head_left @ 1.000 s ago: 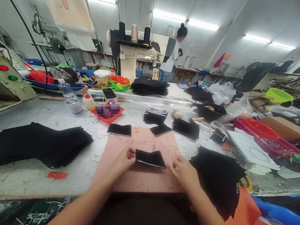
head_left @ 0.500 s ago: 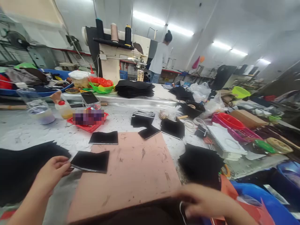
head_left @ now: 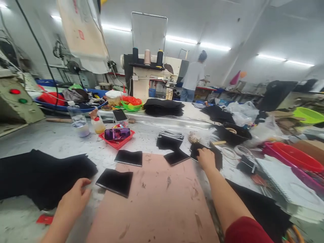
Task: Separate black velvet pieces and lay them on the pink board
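My left hand [head_left: 76, 195] hovers with thumb and fingers apart, holding nothing. It is between a spread of large black fabric pieces [head_left: 48, 175] and a small black piece [head_left: 115, 182] with a pale lower edge, at the left side of a pinkish board [head_left: 157, 202]. My right hand [head_left: 207, 159] is stretched forward onto small black fabric pieces [head_left: 218, 157] right of the board's far corner. Its fingers are bent down and closed on the top piece; the fingertips are partly hidden. Two more small pieces, one left [head_left: 129, 158] and one right [head_left: 176, 156], lie across the board's far edge.
A red tray [head_left: 117, 145] with a phone [head_left: 117, 134] stands behind the board, beside bottles and a jar [head_left: 80, 129]. Farther back are a sewing machine [head_left: 141, 81] and a standing person [head_left: 193, 77]. A spiral notebook [head_left: 286, 182] and pink basket [head_left: 291, 162] are at right.
My right hand has moved from the near edge forward to the small black pieces. The dark sheet at the near edge is out of view. My left hand has come away from the small piece.
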The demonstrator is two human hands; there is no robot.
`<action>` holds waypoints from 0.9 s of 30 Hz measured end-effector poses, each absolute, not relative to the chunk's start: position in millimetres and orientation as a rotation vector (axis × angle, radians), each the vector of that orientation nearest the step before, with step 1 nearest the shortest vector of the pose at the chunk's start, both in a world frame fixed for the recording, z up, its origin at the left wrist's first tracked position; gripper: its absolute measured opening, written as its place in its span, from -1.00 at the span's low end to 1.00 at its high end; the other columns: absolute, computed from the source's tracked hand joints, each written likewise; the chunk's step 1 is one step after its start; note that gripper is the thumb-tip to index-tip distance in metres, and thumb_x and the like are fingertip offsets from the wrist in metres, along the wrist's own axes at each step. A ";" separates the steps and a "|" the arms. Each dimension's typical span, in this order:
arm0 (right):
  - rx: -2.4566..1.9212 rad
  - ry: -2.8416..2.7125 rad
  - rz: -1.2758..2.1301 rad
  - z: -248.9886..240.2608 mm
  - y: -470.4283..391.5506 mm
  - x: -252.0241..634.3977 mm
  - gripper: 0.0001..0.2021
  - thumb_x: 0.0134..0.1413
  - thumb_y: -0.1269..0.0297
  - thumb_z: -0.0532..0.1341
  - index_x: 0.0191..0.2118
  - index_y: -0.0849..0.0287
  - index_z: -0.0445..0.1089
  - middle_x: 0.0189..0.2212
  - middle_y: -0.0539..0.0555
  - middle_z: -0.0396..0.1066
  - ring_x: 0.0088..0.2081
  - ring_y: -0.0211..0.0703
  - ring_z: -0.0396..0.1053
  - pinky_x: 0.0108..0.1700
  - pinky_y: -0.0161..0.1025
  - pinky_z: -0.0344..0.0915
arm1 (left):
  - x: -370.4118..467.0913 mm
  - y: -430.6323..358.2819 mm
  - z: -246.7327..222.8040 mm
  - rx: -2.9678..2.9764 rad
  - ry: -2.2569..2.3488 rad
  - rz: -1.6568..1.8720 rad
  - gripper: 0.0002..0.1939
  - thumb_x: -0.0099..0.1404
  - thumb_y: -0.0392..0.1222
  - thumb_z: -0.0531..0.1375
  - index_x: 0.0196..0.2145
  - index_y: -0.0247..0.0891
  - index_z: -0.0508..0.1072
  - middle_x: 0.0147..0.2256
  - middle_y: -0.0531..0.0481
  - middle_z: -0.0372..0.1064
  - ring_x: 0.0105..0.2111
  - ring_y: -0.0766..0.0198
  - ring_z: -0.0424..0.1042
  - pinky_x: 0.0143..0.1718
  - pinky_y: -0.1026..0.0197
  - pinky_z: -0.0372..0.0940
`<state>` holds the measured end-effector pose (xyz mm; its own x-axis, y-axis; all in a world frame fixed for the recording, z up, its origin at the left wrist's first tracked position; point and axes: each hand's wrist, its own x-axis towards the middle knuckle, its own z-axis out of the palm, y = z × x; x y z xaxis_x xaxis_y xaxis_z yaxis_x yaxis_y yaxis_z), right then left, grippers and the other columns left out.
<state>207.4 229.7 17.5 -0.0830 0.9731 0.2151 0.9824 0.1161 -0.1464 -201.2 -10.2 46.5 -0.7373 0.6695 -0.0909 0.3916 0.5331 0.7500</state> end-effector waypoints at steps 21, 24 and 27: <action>-1.080 -2.365 0.475 21.2 57.2 156.4 -0.70 -0.09 0.46 0.05 -0.17 0.16 0.31 -0.36 0.09 0.45 -0.35 -0.11 0.39 -0.30 -0.21 0.31 | -21.4 23.4 0.5 0.789 1.172 0.712 -0.77 -0.06 -0.17 0.31 -0.49 -0.32 0.36 -0.62 0.14 0.32 -0.60 0.40 0.31 -0.50 0.30 0.20; -1.002 -2.292 0.424 14.9 50.2 155.0 -0.66 -0.09 0.45 0.08 -0.11 0.17 0.27 -0.15 0.20 0.36 -0.11 0.00 0.31 -0.10 -0.04 0.26 | -22.9 20.4 -1.0 0.759 1.193 0.764 -0.76 -0.08 -0.14 0.32 -0.51 -0.32 0.37 -0.65 0.18 0.27 -0.63 0.42 0.26 -0.53 0.31 0.17; -0.899 -2.253 0.444 10.9 36.2 149.6 -0.83 -0.05 0.46 0.12 -0.28 0.12 0.31 -0.22 0.14 0.36 -0.15 -0.05 0.30 -0.13 -0.09 0.26 | -20.0 18.8 2.3 0.726 1.206 0.816 -0.68 -0.20 -0.12 0.36 -0.49 -0.31 0.39 -0.64 0.16 0.30 -0.61 0.39 0.28 -0.52 0.30 0.16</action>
